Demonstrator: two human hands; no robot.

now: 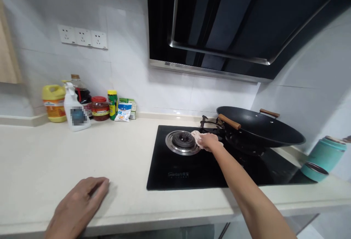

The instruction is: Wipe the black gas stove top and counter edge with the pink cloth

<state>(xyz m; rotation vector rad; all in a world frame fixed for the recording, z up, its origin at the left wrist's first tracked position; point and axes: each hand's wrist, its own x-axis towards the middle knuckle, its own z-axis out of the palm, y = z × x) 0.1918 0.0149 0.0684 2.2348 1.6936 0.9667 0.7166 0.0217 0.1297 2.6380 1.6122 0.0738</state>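
My right hand is closed on a pale cloth and presses it to the black glass stove, beside the right edge of the left burner. Part of the cloth bunches out past my fingertips. The burner has no pan support on it. Near the front edge of the white counter, my left hand rests with fingers loosely bent and a gap between thumb and forefinger. I see nothing in it; its other fingers are mostly hidden.
A large black wok with wooden handles covers the right burner, a black pan support by its left side. Teal containers stand far right. Against the wall are a spray bottle, jars and packets. A range hood hangs above.
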